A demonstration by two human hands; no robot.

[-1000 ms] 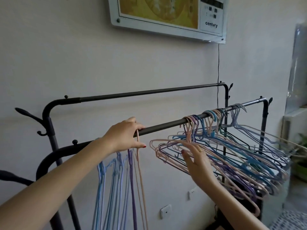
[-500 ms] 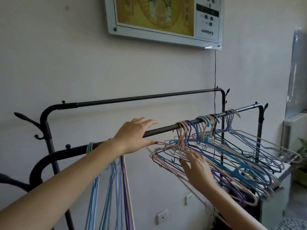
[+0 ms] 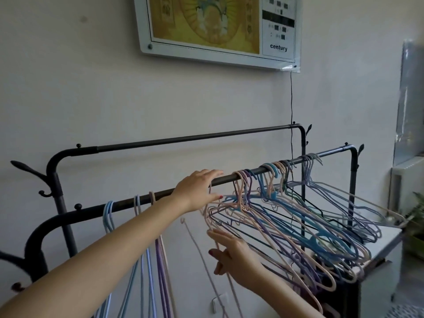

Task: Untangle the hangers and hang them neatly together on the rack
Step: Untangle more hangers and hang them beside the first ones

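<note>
Hangers (image 3: 298, 226) splayed rightward off rack (image 3: 183, 191)

Your left arm stretches bare from the lower left corner up toward the middle, wrist straight. Your left hand (image 3: 197, 191) lies palm down, fingers extended and close together, thumb pointing right with a red-painted nail showing. Your right forearm rises from the bottom edge, right of centre, angled up and left. Your right hand (image 3: 231, 253) is held lower than the left, back toward you, fingers loosely spread and slightly bent, red nail polish visible on thumb.
</note>
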